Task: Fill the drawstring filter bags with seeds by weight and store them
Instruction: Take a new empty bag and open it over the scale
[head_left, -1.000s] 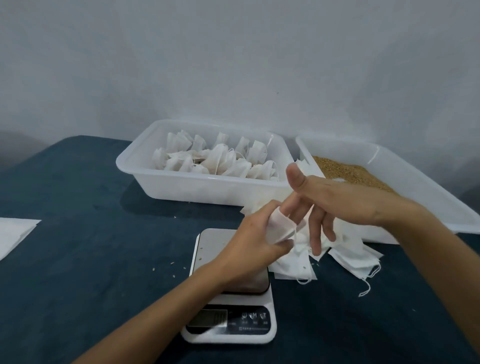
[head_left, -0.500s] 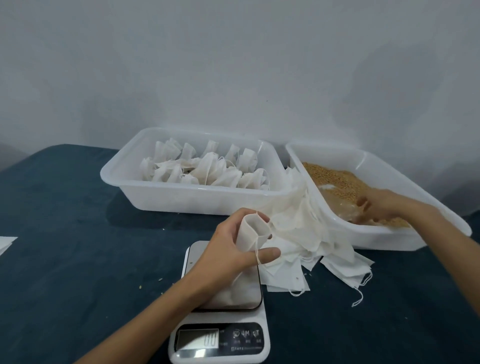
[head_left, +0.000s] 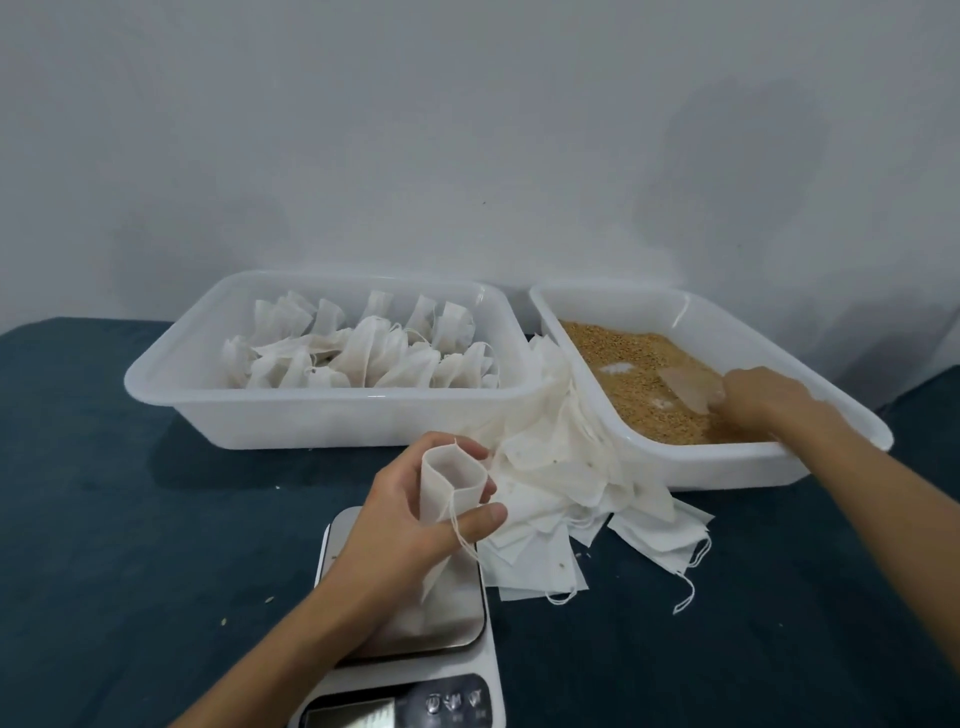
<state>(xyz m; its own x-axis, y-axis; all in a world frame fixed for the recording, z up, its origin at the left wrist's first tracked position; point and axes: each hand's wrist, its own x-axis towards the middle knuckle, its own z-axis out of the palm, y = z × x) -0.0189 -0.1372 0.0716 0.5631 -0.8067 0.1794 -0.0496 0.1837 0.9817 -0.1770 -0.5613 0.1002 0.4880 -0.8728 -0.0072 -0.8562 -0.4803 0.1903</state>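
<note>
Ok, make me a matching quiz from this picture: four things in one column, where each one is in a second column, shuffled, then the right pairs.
Things:
1. open empty bag
2. filled bags
3. seeds
4. pile of flat bags

Places:
A. in the right tub
B. on the cloth, between the scale and the right tub
C. held in the left hand, above the scale
D. in the left tub

Pairs: 1-C, 2-D, 3-A, 4-B
</note>
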